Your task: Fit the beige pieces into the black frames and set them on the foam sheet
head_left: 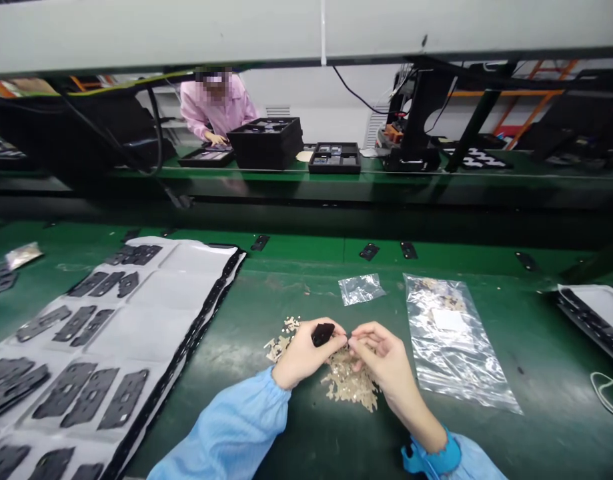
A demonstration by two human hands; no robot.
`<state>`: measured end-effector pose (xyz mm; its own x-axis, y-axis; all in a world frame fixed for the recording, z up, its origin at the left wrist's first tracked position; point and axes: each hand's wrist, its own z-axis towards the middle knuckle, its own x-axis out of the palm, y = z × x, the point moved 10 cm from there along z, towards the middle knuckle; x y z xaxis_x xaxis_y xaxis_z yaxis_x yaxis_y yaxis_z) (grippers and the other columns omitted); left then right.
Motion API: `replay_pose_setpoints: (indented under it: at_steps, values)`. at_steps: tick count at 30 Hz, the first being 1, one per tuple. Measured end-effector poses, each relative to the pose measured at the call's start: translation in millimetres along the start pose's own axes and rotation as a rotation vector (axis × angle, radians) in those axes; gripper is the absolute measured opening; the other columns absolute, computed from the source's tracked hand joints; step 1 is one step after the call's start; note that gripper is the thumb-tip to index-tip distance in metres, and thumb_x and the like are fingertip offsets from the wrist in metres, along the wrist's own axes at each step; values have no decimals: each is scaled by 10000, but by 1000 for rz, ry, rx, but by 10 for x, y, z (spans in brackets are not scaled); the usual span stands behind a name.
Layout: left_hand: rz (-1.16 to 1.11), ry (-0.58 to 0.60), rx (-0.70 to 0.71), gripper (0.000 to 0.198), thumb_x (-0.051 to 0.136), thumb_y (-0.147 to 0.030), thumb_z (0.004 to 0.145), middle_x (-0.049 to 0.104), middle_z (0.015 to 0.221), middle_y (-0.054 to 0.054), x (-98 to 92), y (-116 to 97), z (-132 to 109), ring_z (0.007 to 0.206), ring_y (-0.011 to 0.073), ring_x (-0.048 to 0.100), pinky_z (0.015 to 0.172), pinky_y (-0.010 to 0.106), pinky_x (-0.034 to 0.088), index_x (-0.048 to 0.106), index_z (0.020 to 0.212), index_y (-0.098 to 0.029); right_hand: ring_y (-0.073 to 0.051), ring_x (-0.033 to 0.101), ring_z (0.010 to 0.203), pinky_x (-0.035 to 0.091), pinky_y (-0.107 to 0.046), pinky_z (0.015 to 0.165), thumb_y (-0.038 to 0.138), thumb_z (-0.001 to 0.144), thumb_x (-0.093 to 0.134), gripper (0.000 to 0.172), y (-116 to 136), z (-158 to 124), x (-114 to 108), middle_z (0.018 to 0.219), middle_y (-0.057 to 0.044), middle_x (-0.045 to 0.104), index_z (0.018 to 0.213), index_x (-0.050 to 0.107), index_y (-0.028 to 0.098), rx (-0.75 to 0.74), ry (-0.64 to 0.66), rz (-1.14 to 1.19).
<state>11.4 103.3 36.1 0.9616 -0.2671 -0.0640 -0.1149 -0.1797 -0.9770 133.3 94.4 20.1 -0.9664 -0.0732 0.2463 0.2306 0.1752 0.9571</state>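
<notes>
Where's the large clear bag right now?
In the head view, the large clear bag lies on the green table, just right of the right hand; the small clear bag is left of its far end.

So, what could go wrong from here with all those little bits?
The black part in the left hand could slip and land among the beige pieces heaped close to both hands. Also, the blue left sleeve is near the loose bits scattered beside that hand, so a small nudge might spread them further across the green table.
</notes>
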Motion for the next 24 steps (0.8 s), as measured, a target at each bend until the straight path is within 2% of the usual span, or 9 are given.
replay_pose_setpoints:
  at_steps: [5,9,13,18,24]
  values:
    - [-149,55,-34,230,652,-345,749,538,659,-7,24,77,-21,540,81,475,461,190,427,630,756,-116,-115,568,567,520,-196,444,321,735,718,198,26,-28,60,657,1,591,821,623,171,3,36,7]
    - [-354,125,-102,245,695,-343,718,506,583,-24,108,158,-47,506,72,455,458,187,401,609,750,-116,-126,574,620,525,-202,469,318,784,674,217,15,-51,182,685,-17,601,943,660,172,56,151,70]
    - [-455,152,-146,275,725,-352,687,488,561,-26,184,219,-72,510,73,442,432,176,386,591,724,-115,-122,560,628,517,-187,436,275,771,692,157,21,-59,218,721,-18,575,888,686,171,43,190,83]
    - [-396,101,-69,257,703,-345,714,492,573,-21,119,162,-59,504,72,447,437,181,406,597,720,-111,-121,557,639,511,-181,403,262,755,707,109,25,-59,177,782,-17,556,786,658,170,30,161,77]
    - [-201,86,20,233,617,-338,786,510,597,-11,46,48,-77,493,82,482,453,204,443,625,750,-108,-106,562,552,519,-184,438,296,731,731,175,13,-33,116,638,-6,602,789,643,156,76,110,8]
